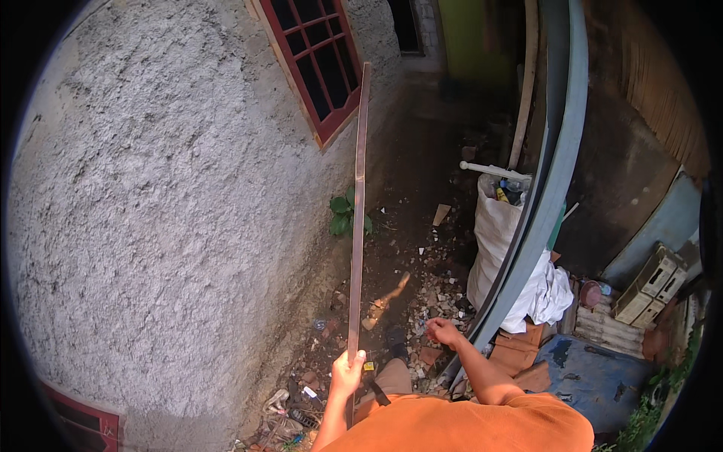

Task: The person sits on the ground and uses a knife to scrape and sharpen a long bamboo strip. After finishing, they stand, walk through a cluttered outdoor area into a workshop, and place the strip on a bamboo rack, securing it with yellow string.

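My left hand [346,371] is wrapped round a long, thin brownish strip of wood [358,226]. The strip stands nearly upright in the picture, and its far end shows beside the red-framed window [312,60]. A short tail of it shows below my fist. My right hand [443,331] hangs over the rubble with its fingers curled, and nothing shows in it. It is nearest to the long grey-blue boards [553,188] leaning on my right, apart from them as far as I can see.
A rough grey plastered wall [151,196] runs along my left. Broken stones and litter [444,290] cover the narrow path, and a small leafy plant [343,215] grows at the wall. At right are a full white sack [489,233], a crate [651,286] and a blue sheet [591,377].
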A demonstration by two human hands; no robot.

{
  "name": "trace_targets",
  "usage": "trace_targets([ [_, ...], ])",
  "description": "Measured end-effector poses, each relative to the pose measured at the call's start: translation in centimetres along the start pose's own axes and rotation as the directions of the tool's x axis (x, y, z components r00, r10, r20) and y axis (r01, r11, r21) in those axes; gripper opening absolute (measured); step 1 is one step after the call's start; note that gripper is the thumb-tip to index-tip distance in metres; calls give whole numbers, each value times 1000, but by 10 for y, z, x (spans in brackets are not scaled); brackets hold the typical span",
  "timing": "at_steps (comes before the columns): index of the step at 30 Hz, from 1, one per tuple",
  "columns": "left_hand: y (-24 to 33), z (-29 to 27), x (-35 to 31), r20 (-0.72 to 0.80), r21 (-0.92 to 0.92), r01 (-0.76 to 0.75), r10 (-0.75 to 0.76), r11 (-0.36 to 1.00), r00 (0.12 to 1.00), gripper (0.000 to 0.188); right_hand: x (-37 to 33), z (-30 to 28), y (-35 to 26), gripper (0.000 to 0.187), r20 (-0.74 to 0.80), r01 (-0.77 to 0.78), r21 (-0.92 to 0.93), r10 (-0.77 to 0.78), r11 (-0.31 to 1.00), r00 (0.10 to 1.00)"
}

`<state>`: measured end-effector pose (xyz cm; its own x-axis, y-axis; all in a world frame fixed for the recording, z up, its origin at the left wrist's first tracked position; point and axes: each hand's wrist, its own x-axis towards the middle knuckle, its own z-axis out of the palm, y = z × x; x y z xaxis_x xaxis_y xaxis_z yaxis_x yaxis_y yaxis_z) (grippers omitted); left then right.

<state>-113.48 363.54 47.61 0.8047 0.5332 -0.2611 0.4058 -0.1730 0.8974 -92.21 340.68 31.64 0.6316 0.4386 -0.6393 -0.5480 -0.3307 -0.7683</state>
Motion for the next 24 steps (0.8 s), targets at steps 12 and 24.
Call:
trace_targets([
  [12, 134, 36, 392, 78, 209, -77, 62, 975, 995, 38, 248, -123, -273, 25, -249, 36, 307, 44, 951, 967],
  [24, 325, 194, 829, -75, 410, -266, 323, 873, 943, 33, 670, -273, -561, 29, -148, 74, 290, -31, 954, 988],
])
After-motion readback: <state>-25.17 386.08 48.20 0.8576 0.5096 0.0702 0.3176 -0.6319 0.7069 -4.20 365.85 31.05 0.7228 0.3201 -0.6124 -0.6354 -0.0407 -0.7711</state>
